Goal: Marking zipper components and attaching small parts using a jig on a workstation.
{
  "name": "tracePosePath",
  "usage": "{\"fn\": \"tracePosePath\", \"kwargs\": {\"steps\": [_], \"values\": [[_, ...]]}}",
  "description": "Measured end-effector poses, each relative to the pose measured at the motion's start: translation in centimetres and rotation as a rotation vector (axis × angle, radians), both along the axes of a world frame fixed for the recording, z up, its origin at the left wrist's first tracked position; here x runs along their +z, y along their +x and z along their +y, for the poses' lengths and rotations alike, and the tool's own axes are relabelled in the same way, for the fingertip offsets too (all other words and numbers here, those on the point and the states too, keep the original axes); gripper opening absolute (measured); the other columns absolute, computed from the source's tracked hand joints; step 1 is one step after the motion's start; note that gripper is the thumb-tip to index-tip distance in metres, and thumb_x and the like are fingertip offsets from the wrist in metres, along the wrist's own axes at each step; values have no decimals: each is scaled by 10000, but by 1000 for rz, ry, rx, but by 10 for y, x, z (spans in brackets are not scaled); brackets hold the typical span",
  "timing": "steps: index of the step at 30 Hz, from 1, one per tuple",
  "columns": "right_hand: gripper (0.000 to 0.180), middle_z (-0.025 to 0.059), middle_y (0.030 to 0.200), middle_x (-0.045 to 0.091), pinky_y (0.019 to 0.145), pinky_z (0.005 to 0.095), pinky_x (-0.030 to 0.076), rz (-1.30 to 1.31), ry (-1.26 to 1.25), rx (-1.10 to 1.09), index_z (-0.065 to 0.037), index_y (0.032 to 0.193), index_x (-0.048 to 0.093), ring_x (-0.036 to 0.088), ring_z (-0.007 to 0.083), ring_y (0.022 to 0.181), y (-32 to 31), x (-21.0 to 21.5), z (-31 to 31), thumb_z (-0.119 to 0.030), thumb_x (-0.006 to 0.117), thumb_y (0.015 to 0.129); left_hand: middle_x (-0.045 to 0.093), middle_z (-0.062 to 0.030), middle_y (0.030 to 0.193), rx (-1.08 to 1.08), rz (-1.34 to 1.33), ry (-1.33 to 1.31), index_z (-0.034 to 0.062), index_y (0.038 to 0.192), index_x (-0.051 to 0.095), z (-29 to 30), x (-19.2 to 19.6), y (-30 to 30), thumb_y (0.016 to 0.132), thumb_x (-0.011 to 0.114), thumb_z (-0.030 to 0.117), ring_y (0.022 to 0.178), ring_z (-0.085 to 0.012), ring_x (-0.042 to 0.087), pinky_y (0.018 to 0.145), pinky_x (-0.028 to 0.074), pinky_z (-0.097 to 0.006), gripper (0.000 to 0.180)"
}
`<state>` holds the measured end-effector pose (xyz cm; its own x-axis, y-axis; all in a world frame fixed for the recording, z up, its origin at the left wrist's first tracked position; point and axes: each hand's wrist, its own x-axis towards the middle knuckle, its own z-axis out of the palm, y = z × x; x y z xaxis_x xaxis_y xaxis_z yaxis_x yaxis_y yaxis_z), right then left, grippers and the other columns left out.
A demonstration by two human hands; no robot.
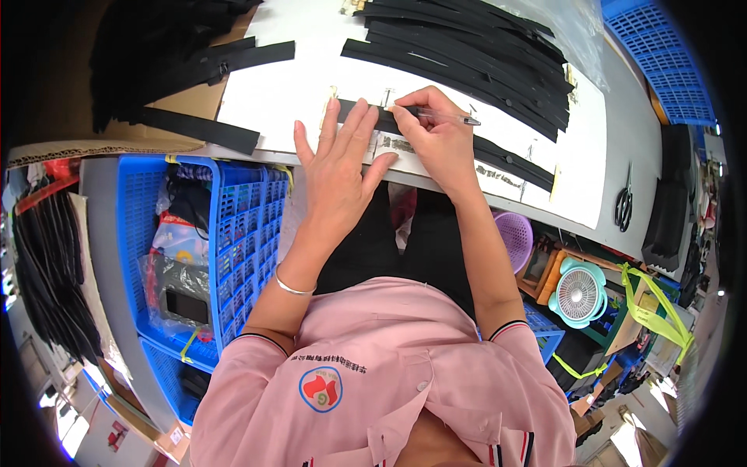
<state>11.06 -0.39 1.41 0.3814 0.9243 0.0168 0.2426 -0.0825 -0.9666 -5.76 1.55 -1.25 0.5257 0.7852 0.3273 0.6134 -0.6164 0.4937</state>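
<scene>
"So, in the head view, where is the black strip [517, 162]?"

"Along the near side of the white board [264, 93], passing under both hands. A pile of black strips [467, 58] lies just beyond it."

"And the fingers?"

"The left hand [338, 156] is laid down palm first, thumb and little finger spread wide, index and middle close together over the strip. The right hand [440, 144] pinches a pen [451, 118] between thumb and forefinger; its other fingers are mostly hidden."

"Is the tip touching the strip?"

"I can't tell; the fingers crowd it."

"What could go wrong?"

"I'd say slipping, mainly: if the left hand eases its pressure, a push from the pen could skew the strip. The right hand might also drag it sideways. And should the pile slide nearer, its loose ends could cover the strip."
</scene>
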Motion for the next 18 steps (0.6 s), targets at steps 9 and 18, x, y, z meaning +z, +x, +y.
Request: {"fn": "tracePosePath", "kwargs": {"steps": [9, 18], "values": [[102, 27, 781, 698, 624, 227, 499, -22, 17, -2, -19, 965, 674, 618, 60, 666, -2, -5, 1, -94, 711, 907, 539, -68, 1505, 0, -11, -1, 99, 1447, 556, -1, -1, 0, 902, 742, 347, 1480, -340, 376, 1194, 76, -637, 627], [65, 15, 721, 680, 585, 225, 481, -43, 35, -11, -33, 939, 675, 606, 52, 631, -2, -9, -1, -71, 697, 891, 550, -70, 1495, 2, 0, 18, 94, 1440, 565, 1, -2, -1, 900, 743, 342, 1470, -343, 387, 1191, 83, -638, 620]]}}
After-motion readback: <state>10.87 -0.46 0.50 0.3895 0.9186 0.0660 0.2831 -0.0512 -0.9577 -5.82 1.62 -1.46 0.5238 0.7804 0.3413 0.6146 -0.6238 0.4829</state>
